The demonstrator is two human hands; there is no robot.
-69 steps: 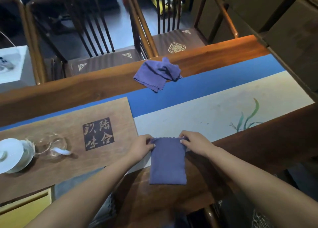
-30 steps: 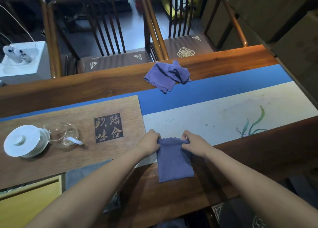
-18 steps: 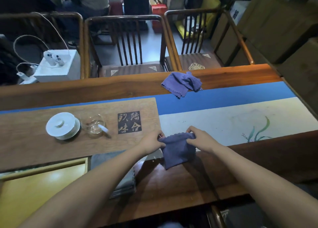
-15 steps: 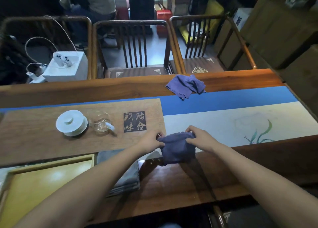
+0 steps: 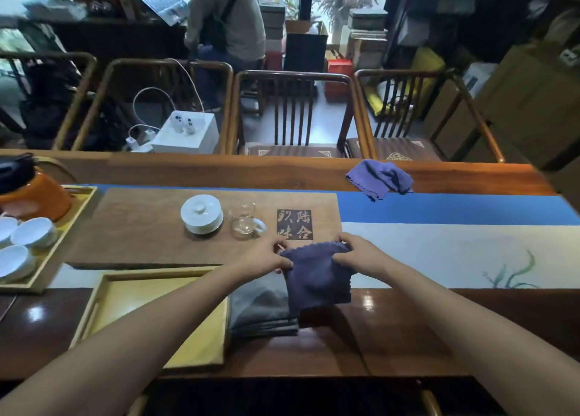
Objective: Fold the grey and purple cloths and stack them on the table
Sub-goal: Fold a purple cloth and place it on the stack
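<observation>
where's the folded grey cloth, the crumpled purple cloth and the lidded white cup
folded grey cloth (image 5: 260, 305), head view, middle of its top layer
crumpled purple cloth (image 5: 378, 178), head view, centre of the bunched fabric
lidded white cup (image 5: 201, 211), head view, on the lid

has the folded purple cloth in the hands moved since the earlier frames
Yes. The folded purple cloth has shifted left relative to the wooden tea board; it now hangs partly over the grey cloth stack.

Dim, glare on table (image 5: 370, 302), edges warped
</observation>
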